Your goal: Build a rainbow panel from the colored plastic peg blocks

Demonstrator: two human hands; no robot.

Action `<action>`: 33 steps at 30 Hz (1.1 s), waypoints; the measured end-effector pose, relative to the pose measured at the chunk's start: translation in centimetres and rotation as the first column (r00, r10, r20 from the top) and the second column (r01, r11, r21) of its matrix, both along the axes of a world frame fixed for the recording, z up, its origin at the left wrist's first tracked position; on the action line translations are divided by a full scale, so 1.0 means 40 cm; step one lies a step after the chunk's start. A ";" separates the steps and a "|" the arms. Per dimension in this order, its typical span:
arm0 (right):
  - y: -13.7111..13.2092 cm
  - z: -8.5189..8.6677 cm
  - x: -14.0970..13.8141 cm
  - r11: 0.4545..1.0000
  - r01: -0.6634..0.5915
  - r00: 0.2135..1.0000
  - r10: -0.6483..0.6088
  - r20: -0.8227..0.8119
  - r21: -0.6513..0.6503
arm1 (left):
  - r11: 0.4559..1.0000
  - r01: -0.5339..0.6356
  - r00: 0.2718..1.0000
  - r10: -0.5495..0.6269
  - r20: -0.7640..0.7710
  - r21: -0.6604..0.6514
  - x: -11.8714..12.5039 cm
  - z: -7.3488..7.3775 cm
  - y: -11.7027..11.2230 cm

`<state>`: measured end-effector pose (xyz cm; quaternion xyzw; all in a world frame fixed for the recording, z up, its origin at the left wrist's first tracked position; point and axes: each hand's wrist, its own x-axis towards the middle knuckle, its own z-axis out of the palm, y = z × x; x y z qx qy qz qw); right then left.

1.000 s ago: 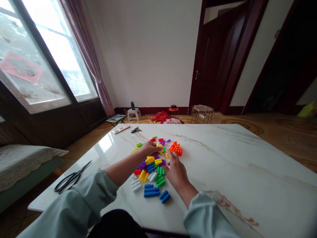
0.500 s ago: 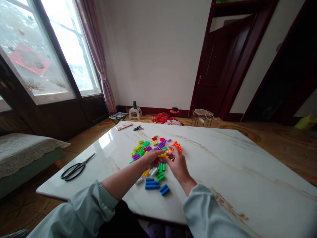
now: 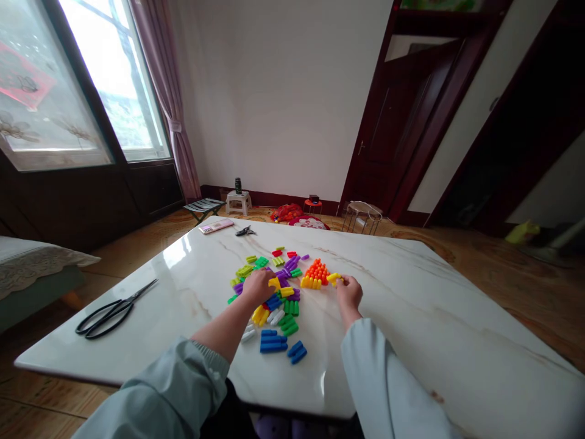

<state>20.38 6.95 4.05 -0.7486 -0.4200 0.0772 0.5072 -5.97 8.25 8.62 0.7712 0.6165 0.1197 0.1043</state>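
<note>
As I watch remotely, right hand [image 3: 350,294]: fingers pinch a yellow piece [image 3: 334,278], four o'clock of the orange cluster [image 3: 316,268].
Left hand [image 3: 259,285]: its half past eight, by a yellow block [image 3: 274,283]; fingers' grip I cannot tell.
Yellow row [image 3: 311,283]: its six o'clock; a careless swing could skew it.

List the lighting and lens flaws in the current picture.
Head view: the window is mostly washed out to white; head view: glare on the table near the phone; head view: the far-right doorway sinks almost to black; head view: the door leans, as with a wide lens; head view: the lower right corner looks soft.
</note>
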 end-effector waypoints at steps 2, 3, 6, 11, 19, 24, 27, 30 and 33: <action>-0.011 -0.009 0.007 0.997 -0.035 0.998 0.038 0.044 -0.072 | 1.000 0.021 0.999 -0.021 -0.050 0.005 -0.003 -0.007 -0.002; -0.016 -0.011 0.008 0.991 -0.054 0.995 0.063 0.073 -0.120 | 1.000 0.030 0.997 -0.030 -0.071 0.005 -0.002 -0.009 -0.004; -0.019 -0.011 0.004 0.968 -0.092 0.977 0.134 0.169 -0.236 | 0.999 0.045 0.991 -0.044 -0.130 0.005 0.006 -0.007 -0.007; -0.003 -0.020 -0.005 0.961 -0.059 0.964 0.125 0.232 -0.272 | 1.000 0.019 0.985 -0.017 -0.169 0.011 0.013 -0.004 -0.003; 0.009 -0.041 -0.011 0.969 -0.079 0.968 0.130 0.214 -0.233 | 0.999 -0.013 0.985 0.007 -0.173 -0.033 0.015 0.002 -0.002; 0.008 -0.046 -0.011 0.973 -0.157 0.968 0.186 0.170 -0.169 | 0.996 -0.039 0.986 0.026 -0.162 -0.083 0.023 -0.002 0.000; -0.008 -0.030 -0.018 0.973 -0.116 0.966 0.157 0.204 -0.201 | 0.994 -0.040 0.988 0.025 -0.150 -0.097 0.025 -0.013 0.006; -0.024 -0.004 -0.031 0.982 -0.056 0.962 0.102 0.253 -0.183 | 0.995 -0.030 0.990 0.017 -0.138 -0.094 0.027 -0.018 0.008; -0.028 0.021 -0.057 0.992 -0.093 0.954 0.113 0.276 -0.083 | 0.996 -0.034 0.991 0.023 -0.134 -0.082 0.032 -0.020 0.007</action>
